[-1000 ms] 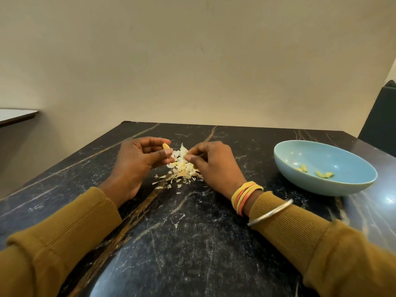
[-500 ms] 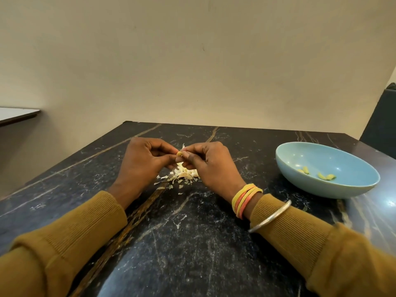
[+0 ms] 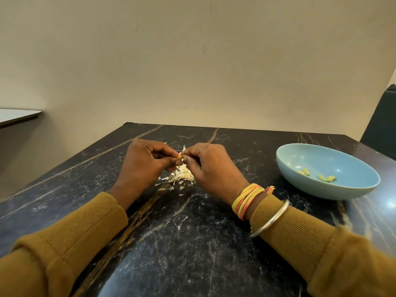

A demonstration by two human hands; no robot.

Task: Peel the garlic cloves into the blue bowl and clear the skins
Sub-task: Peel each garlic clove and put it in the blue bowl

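A small yellowish garlic clove (image 3: 179, 157) sits right between the two hands, held above the table (image 3: 192, 232) near its middle. The left hand (image 3: 143, 166) has its fingers curled in, with thumb and forefinger closed on the clove from the left. The right hand (image 3: 211, 168) meets it from the other side, its own thumb and forefinger tips pressed to the same clove, so the fingertips of both hands touch around it. A sliver of white skin sticks up just above the pinch. Directly under the hands, on the dark veined tabletop, lies a loose heap of pale skins (image 3: 182, 176), with a few flakes scattered toward the person. The blue bowl (image 3: 321, 191) stands well apart to the right of the right hand, upright on the table, and holds a few peeled cloves (image 3: 327, 178) near its bottom. Both forearms rest on the table in mustard sleeves (image 3: 81, 228). The right wrist wears coloured thread bands (image 3: 246, 200) and a silver bangle (image 3: 272, 219).
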